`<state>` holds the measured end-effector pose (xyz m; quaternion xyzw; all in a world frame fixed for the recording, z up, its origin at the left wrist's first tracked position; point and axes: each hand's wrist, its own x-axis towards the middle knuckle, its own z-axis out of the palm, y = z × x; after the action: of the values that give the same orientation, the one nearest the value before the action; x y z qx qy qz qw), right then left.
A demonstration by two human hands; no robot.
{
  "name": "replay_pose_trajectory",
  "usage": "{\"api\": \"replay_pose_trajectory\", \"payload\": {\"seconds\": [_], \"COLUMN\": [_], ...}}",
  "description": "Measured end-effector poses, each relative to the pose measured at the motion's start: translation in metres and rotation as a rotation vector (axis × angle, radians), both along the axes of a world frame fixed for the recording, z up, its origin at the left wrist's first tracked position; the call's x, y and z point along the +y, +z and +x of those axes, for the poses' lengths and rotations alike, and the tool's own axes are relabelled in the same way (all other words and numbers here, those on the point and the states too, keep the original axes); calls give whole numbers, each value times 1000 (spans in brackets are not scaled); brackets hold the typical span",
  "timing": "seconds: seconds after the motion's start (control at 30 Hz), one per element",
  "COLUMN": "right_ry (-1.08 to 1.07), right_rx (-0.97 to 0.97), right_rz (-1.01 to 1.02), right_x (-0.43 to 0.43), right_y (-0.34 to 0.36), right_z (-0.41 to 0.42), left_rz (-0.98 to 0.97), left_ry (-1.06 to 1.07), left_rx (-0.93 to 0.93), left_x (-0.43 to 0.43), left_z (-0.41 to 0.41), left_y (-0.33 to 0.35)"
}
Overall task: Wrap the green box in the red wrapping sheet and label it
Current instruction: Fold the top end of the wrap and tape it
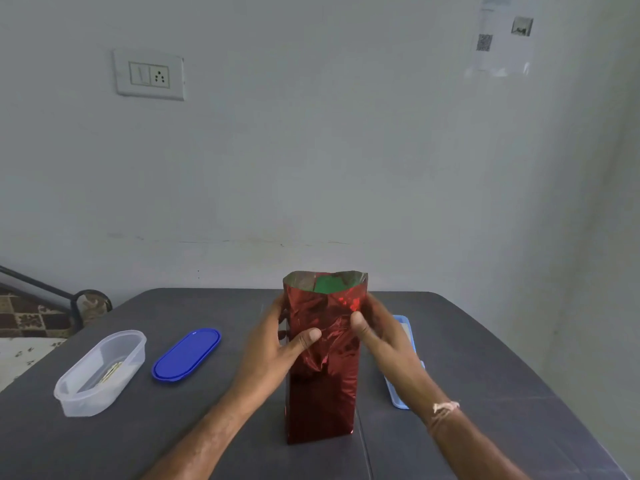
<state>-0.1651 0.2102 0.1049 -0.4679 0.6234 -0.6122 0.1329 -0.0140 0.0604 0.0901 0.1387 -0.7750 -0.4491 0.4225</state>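
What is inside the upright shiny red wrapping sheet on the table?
The top of a green box shows at the open mouth of the shiny red wrapping sheet; the rest is covered.

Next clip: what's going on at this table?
A person is partway through wrapping. The red sheet is round the sides of the upright green box, whose top shows through the open upper end. The left hand and right hand grip the sheet from either side, on the table. A clear tub and blue lid lie to the left. No label shows.
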Motion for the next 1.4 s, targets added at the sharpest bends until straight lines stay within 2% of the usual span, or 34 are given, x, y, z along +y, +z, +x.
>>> {"api": "replay_pose_trajectory", "payload": {"seconds": [0.13,0.27,0.47,0.8,0.9,1.03,1.1,1.2,1.3,1.4], "right_ry": [38,-107,-37,-31,-17,-58,-14,84,155,189], "right_rx": [74,28,106,254,375,658,697,588,350,153], "right_rz": [-20,-20,6,4,35,247,272,306,317,302], "right_x": [-4,-7,-10,-13,-13,-13,-9,-1,5,8], "right_y": [-2,-6,-10,-10,-9,-9,-3,6,14,18], "right_z": [10,8,5,7,4,-10,-13,-16,-17,-17], "left_rz": [-90,-101,-216,-380,-489,-618,-670,-759,-881,-870], "left_ry": [22,-12,13,91,125,113,92,96,164,133], "left_rx": [-10,-60,-96,-326,-431,-535,-549,-552,-496,-506], "left_x": [9,14,8,-7,-9,-16,-19,-22,-23,-21], "left_z": [5,11,8,6,12,17,17,17,18,18], "left_y": [-3,-10,-8,-13,-5,7,13,18,17,16]}}
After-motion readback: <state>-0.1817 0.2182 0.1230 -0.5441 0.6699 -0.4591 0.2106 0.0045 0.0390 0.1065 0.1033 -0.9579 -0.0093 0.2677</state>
